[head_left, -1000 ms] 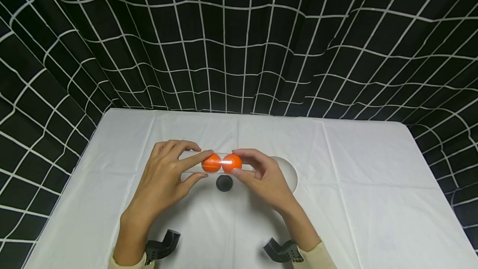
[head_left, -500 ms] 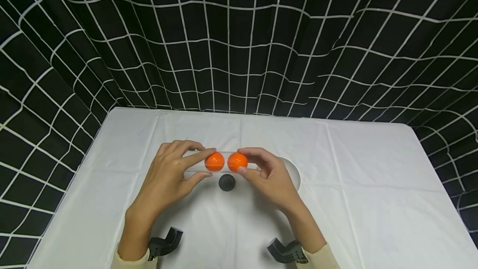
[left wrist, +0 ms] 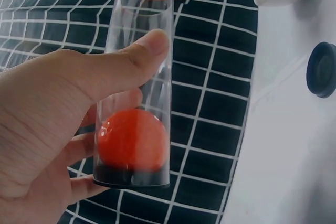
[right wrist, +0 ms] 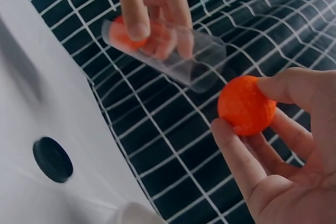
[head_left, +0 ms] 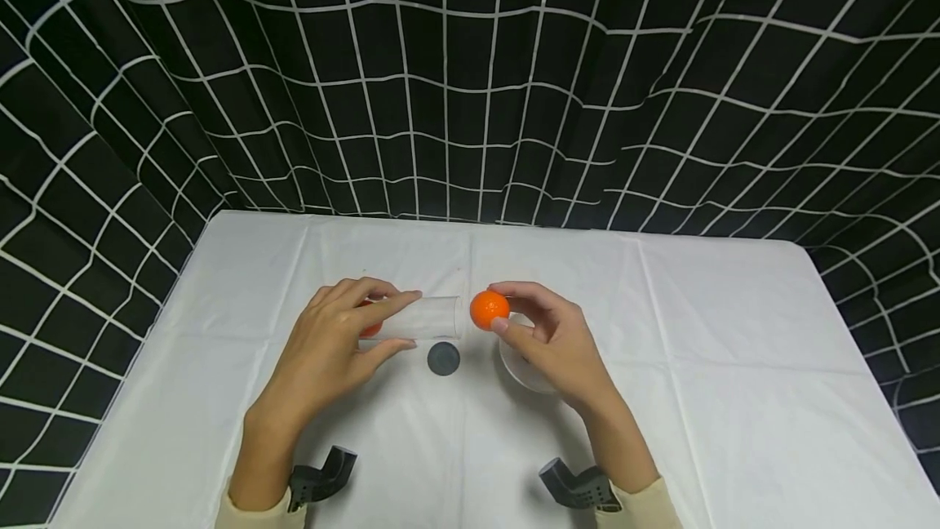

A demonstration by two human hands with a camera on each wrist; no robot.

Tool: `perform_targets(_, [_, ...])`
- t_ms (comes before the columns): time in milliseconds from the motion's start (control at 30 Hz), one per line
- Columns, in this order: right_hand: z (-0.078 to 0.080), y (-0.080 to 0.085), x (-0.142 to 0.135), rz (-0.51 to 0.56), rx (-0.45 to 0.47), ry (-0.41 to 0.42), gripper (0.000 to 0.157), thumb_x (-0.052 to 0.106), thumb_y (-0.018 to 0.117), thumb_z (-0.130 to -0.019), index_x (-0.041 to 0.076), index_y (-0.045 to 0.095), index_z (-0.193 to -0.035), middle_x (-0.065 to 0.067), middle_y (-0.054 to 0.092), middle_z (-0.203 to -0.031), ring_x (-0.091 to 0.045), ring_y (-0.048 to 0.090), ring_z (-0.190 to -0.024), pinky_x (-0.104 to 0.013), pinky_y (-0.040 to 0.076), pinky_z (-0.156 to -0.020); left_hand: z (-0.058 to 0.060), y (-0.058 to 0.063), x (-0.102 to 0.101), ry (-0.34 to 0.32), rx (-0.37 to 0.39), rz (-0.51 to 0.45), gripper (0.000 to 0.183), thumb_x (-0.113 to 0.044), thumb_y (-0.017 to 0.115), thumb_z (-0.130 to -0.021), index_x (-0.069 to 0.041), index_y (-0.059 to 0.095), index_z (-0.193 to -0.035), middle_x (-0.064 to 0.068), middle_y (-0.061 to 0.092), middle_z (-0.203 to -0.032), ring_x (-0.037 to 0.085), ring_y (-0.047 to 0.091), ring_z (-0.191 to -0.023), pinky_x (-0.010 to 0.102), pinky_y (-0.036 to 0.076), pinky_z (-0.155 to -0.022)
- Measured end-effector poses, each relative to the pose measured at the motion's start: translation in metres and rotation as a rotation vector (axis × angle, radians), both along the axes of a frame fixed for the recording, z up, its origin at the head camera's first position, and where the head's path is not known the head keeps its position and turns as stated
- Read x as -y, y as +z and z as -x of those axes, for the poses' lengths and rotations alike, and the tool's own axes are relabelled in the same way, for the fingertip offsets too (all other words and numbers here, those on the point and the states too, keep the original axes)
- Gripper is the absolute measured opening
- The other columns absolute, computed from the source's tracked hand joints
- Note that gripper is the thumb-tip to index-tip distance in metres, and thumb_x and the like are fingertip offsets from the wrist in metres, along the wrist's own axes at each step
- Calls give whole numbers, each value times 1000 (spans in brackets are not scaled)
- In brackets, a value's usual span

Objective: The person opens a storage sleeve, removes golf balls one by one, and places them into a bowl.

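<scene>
My left hand (head_left: 330, 345) grips a clear plastic tube (head_left: 433, 318) that lies sideways in the head view, open end to the right. Inside it, an orange ball (left wrist: 132, 140) rests against the black-capped end (left wrist: 131, 177), partly hidden by my fingers in the head view. With thumb and fingertips, my right hand (head_left: 561, 341) pinches a second orange ball (head_left: 489, 310) just outside the open end. Below the tube, a round black cap (head_left: 444, 358) lies on the white table.
A white bowl (head_left: 525, 374) stands under my right hand, partly covered by it. The white cloth-covered table (head_left: 734, 333) spreads around both hands. Behind and beside it hang black curtains (head_left: 470, 88) with a white grid.
My right hand has drawn one orange ball rightward out of the tube. The other ball has slid left to the capped end, while my left hand has stayed nearly still.
</scene>
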State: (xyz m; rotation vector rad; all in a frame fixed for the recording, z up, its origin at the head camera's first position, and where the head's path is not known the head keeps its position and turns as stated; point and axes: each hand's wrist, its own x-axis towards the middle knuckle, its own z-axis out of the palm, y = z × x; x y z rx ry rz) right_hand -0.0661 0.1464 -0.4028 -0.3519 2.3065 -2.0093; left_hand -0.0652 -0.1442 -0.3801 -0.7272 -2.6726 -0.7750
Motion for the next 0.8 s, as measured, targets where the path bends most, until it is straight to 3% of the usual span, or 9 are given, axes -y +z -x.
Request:
perform_targets(33, [1,0,-3,14,0,0,37,5,75,-96,9,70,-132,2,74,-124,-9,68,-108,-15,57,-77,0,0,0,-1,0,1,54,-38,89,-85,-34,72,-137,-6,71,-118,11,58,-90,44,49,-100])
perform_targets(233, [3,0,-19,-16,-10,19,37,6,75,-96,6,68,-132,8,72,-122,-10,68,-113,-17,59,-84,0,0,-1,0,7,5,54,-39,88,-85,-34,72,-136,-7,71,-116,10,57,-88,44,50,-98])
perform_targets(500, [3,3,-33,-49,36,47,37,5,75,-96,7,67,-132,0,71,-124,-14,76,-93,-22,62,-87,1,1,-1,-2,28,-2,54,-39,88,-85,-34,72,-137,-8,71,-115,11,58,-92,44,51,-97])
perform_targets(800, [1,8,-43,-89,61,60,40,1,75,-95,5,64,-133,-12,67,-129,-21,81,-97,-25,63,-89,1,0,-2,-2,33,-4,54,-40,89,-85,-34,72,-136,-9,72,-115,10,58,-90,42,52,-90])
